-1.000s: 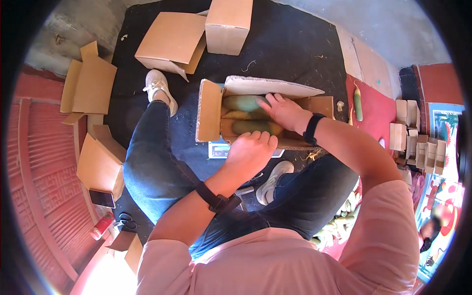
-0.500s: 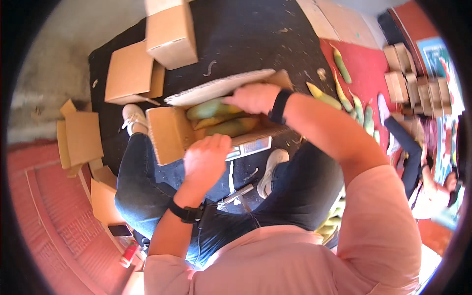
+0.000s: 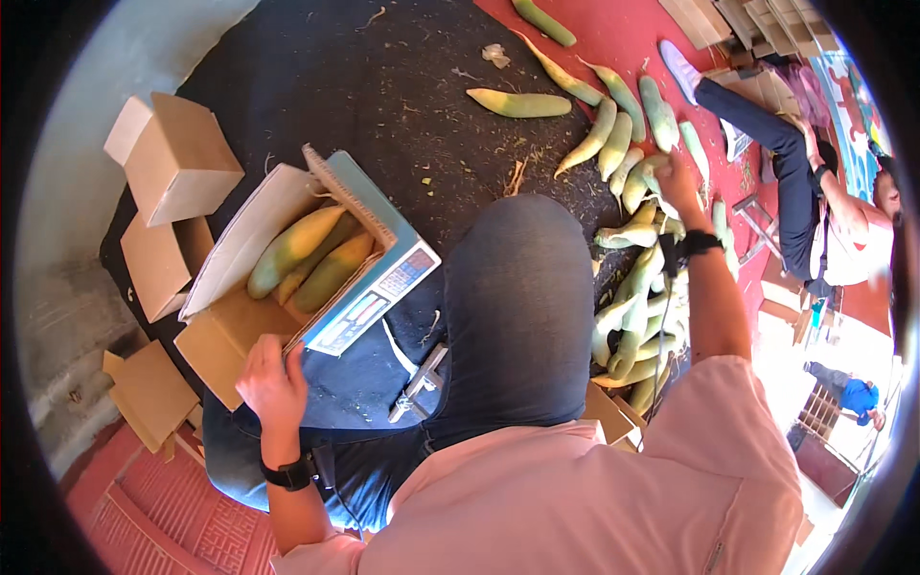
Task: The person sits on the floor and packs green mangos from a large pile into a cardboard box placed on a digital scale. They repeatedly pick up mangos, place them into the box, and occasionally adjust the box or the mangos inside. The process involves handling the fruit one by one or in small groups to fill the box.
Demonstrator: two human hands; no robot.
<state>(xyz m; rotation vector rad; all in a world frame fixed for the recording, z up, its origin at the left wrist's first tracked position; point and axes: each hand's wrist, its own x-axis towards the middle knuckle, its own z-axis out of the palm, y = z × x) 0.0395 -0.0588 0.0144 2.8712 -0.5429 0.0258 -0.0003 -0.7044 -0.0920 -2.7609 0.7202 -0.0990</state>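
Observation:
An open cardboard box with a blue printed side tilts in front of me at the left. Several long green radishes, yellowish at one end, lie inside it. My left hand is closed on the box's near edge, thumb at the rim. Out to the right, my right hand is at the upper part of a heap of green radishes. It is against one green radish; its fingers are too hidden to show whether they grip it.
Loose radishes lie beyond the heap on black cloth and red floor. Empty cartons stand at the left by the wall. A metal-framed thing is between my legs. At the right sits another person, near stacked boxes.
My right hand has left the box and reached right to the radish heap. My left hand stays on the box, which now appears turned and farther left as the view swung right.

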